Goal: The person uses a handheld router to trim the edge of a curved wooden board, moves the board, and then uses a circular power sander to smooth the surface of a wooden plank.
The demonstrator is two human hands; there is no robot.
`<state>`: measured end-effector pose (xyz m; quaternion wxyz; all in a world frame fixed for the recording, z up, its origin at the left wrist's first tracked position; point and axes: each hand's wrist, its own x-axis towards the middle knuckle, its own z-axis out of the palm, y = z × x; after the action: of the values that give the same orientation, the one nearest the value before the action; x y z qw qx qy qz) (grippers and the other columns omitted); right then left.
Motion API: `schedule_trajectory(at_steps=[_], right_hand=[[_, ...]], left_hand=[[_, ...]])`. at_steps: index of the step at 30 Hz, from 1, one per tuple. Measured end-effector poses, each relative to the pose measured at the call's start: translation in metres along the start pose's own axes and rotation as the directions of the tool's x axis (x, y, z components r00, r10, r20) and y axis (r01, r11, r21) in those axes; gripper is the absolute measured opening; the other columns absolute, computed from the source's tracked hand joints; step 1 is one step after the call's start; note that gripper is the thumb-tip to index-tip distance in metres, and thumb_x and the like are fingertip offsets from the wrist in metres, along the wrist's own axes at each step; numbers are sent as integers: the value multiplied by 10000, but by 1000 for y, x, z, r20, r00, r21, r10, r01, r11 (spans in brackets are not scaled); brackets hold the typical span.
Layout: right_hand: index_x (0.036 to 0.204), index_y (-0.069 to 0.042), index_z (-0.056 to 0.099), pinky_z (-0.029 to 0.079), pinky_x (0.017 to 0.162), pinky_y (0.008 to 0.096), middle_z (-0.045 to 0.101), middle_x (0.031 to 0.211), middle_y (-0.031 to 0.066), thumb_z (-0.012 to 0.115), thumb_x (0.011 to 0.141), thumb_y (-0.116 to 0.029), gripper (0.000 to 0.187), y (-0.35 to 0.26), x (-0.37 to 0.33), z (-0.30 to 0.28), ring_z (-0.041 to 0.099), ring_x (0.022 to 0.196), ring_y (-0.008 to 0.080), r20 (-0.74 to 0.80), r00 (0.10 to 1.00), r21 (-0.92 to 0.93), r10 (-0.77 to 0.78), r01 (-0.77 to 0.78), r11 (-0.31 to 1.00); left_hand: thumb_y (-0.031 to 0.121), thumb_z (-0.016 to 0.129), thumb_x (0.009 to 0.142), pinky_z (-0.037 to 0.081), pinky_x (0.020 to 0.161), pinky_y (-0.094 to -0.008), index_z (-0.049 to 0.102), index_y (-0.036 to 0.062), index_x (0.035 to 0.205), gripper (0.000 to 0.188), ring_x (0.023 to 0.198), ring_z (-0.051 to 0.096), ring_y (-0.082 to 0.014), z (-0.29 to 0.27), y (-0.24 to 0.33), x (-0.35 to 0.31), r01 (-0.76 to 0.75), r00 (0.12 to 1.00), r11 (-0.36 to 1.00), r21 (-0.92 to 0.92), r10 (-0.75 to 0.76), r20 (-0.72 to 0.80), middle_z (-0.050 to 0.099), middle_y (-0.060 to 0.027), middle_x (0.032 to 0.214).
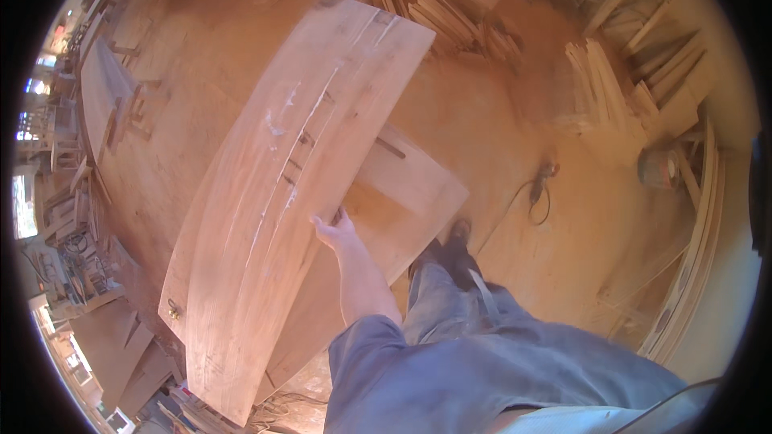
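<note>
A long wooden panel with white streaks along its joints lies tilted in front of me. My left hand is closed on its right edge, with the thumb on the top face and the fingers partly hidden at the edge. Below it, a second wooden board with a dark slot sticks out to the right. At the near left, a small metal fitting sits on a wooden corner beside the streaked panel. My right hand is out of view.
On the dusty floor at right lies a small corded tool. A bucket stands near long planks leaning along the right wall. Stacked wood strips lie at the far side. Another long panel rests on supports at far left.
</note>
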<state>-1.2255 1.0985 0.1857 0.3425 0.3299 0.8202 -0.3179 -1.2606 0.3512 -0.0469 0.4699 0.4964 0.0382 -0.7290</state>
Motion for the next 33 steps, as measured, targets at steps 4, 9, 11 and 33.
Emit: schedule_trajectory(at_steps=[4, 9, 11, 33], right_hand=[[964, -29, 635, 501, 520, 357, 639, 748, 74, 618, 893, -64, 81, -33, 9, 35, 673, 711, 196, 58, 997, -110, -47, 53, 993], [958, -39, 635, 495, 511, 368, 631, 747, 70, 613, 898, -70, 71, -95, 32, 102, 662, 694, 199, 190, 967, -221, -168, 209, 953], [955, -43, 635, 493, 508, 372, 628, 746, 69, 610, 900, -73, 67, -122, 34, 120, 657, 687, 200, 228, 949, -265, -220, 277, 923], [927, -87, 633, 469, 471, 419, 593, 739, 53, 585, 923, -101, 50, -357, 333, 86, 606, 609, 212, 888, -71, -187, -454, 847, -497]], left_hand=[[399, 505, 1081, 478, 1119, -545, 412, 10, 1500, 580, 1343, 508, -397, 4, -6, -5, -7, 1000, 1000, -10, 7, -8, 505, -204, 1476], [379, 496, 1087, 472, 1124, -551, 411, 14, 1502, 560, 1350, 503, -390, 6, 14, -14, -19, 1000, 998, 60, 20, -4, 509, -200, 1468], [367, 500, 1086, 462, 1129, -538, 415, 28, 1505, 546, 1348, 506, -375, -10, 10, -30, 22, 1000, 998, 55, -21, -19, 517, -194, 1463], [188, 687, 950, 442, 622, -262, 656, 73, 943, 119, 725, 570, -90, -230, 39, -287, -221, 882, 840, 495, 389, -266, 603, 11, 805]])
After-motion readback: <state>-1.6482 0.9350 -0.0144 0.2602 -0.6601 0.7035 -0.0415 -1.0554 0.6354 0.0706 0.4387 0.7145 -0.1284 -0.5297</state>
